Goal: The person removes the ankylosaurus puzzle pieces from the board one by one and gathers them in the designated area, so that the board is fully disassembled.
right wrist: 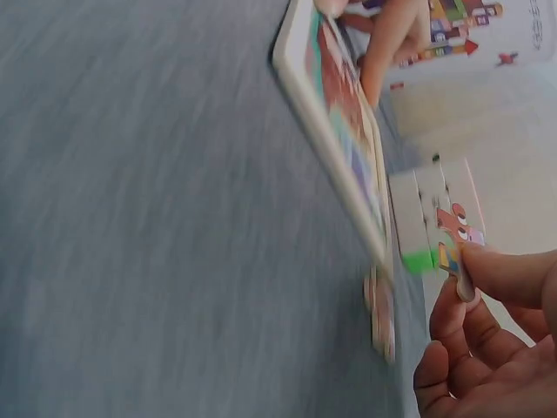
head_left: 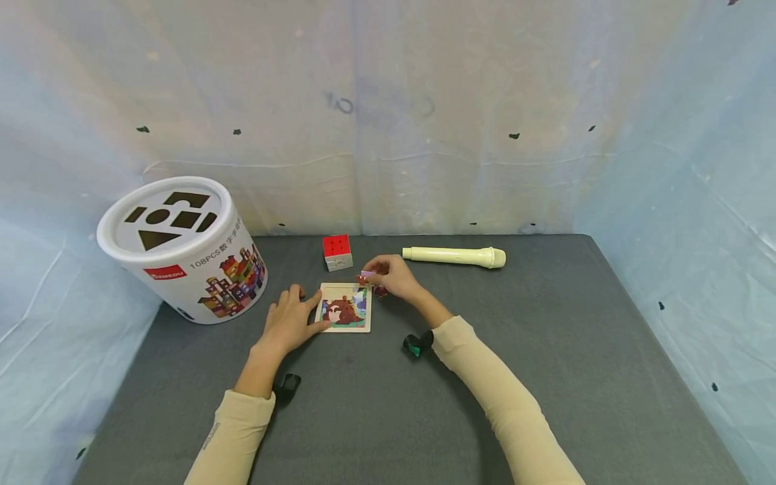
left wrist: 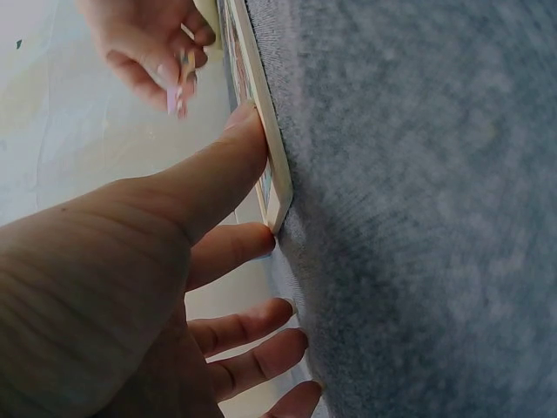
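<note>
A small square wooden jigsaw puzzle board [head_left: 335,290] with a brown spiky animal picture lies mid-table, bare wood showing along its upper part. My left hand [head_left: 286,325] is at its left side, thumb pressing on the rim and index fingertip at the corner; the other fingers are spread over the table. Just above the board's upper right corner, my right hand [head_left: 395,276] pinches a puzzle piece [right wrist: 454,231] between thumb and fingers. That piece shows red, two cartoon eyes and a pink edge. Loose puzzle pieces [right wrist: 380,313] lie beside the board, partly under the right hand.
Behind the board stands a red-topped puzzle cube [head_left: 337,252]. A pale yellow toy microphone [head_left: 455,256] lies at the back, right of it. At the left stands a large white block bucket [head_left: 182,269] with shaped holes in its lid. Pale sheeting [head_left: 424,135] encloses the grey table [head_left: 364,404].
</note>
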`<state>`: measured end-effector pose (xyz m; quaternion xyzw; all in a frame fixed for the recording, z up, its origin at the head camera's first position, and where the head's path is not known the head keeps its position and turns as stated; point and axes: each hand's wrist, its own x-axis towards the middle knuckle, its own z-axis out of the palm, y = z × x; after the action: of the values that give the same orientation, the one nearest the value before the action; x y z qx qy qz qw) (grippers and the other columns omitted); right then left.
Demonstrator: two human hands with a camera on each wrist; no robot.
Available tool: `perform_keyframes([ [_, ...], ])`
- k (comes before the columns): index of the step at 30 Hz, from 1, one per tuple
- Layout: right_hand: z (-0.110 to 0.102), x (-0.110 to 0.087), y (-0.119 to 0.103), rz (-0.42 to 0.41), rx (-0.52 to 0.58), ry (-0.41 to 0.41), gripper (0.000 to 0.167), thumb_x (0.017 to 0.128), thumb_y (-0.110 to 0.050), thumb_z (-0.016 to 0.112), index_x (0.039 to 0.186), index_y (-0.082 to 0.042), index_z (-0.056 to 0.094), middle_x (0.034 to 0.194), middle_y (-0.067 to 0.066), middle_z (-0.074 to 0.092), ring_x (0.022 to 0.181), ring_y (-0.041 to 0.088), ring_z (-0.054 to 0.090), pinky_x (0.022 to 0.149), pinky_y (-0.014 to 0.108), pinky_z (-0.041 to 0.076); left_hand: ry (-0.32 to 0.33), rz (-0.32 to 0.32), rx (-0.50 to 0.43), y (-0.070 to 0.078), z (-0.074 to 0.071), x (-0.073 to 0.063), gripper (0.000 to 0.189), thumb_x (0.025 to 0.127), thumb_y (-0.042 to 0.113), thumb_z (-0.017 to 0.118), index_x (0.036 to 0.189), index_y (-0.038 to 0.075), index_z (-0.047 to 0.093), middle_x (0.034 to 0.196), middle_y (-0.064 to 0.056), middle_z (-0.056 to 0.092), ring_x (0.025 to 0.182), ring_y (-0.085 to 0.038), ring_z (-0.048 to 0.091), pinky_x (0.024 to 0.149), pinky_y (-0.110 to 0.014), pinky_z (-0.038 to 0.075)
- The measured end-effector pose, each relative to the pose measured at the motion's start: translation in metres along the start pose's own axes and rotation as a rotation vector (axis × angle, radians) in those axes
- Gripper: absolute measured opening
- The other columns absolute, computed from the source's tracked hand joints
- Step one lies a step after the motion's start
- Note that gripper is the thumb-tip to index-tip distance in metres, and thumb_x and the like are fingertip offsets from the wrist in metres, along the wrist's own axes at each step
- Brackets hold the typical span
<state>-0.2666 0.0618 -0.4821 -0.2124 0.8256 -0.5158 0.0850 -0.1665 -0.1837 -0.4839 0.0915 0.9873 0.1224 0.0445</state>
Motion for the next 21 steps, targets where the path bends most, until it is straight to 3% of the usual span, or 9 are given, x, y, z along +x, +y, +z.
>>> perform_keyframes([
  [9, -0.031, -0.017, 0.021, 0.034, -0.035, -0.004, 0.014, 0.094, -0.003, 0.068, 0.105, 0.004, 0.072, 0.087, 0.013, 0.067, 0.072, 0.022, 0.059, 0.062, 0.027, 0.045, 0.011, 0.003, 0.000, 0.000, 0.001, 0.000, 0.076, 0.089, 0.049, 0.072, 0.150, 0.012, 0.046, 0.128, -0.024, 0.041, 0.108, -0.039, 0.043, 0.079, -0.055, 0.039],
  [21, -0.045, -0.030, 0.025, 0.013, -0.083, -0.027, 0.013, 0.092, 0.004, 0.066, 0.103, 0.006, 0.073, 0.085, 0.015, 0.068, 0.068, 0.018, 0.057, 0.060, 0.027, 0.042, -0.007, -0.002, -0.019, 0.000, 0.000, 0.000, 0.075, 0.090, 0.049, 0.071, 0.150, 0.011, 0.045, 0.128, -0.024, 0.041, 0.109, -0.039, 0.043, 0.082, -0.056, 0.039],
])
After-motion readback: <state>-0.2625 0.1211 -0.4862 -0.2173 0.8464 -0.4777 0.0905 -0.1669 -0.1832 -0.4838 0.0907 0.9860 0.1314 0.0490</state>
